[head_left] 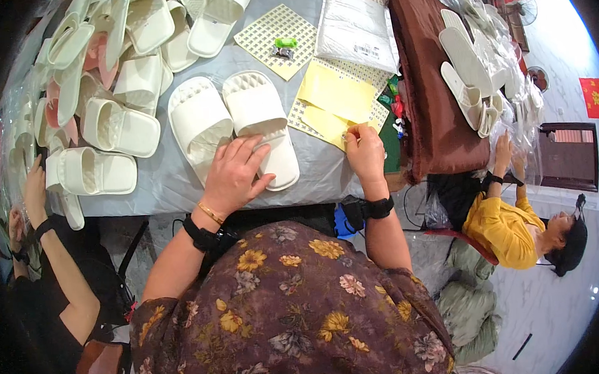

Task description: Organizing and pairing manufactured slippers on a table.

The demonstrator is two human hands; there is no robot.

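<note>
A pair of cream slippers, the left slipper (201, 117) and the right slipper (258, 104), lies side by side on the table in front of me, toes pointing away. My left hand (237, 170) rests over their near part with its fingers apart, the fingertips at the inner edges of both. To the right, my right hand (365, 153) is closed in a pinch at the lower edge of a yellow sheet (332, 94). What sits between its thumb and fingers is too small to make out. Under the yellow sheet lies a sheet of small printed stickers (303, 119).
Many cream slippers (120, 122) pile up on the left. Another sticker sheet (264, 33) holds small wrapped items. A white plastic package (355, 28) lies behind. A brown padded block (437, 98) borders the right. Co-workers sit at left and right, one in a yellow top (505, 230).
</note>
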